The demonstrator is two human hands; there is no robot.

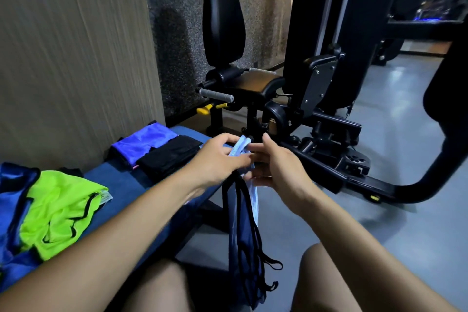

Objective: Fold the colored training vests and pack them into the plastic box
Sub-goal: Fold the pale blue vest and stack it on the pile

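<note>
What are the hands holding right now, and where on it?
Both the left hand and right hand grip a blue vest by its bunched top edge; the rest hangs down between the knees.

Dim indoor light, with the brightest patches being pale sheen on the grey floor (395,119) at right and blue glints in the far upper right corner. The black gym machine (326,63) is lost in shadow, its detail murky. Straight lines bow toward the edges, and the wall panel (71,58) at left looks smeared.
</note>
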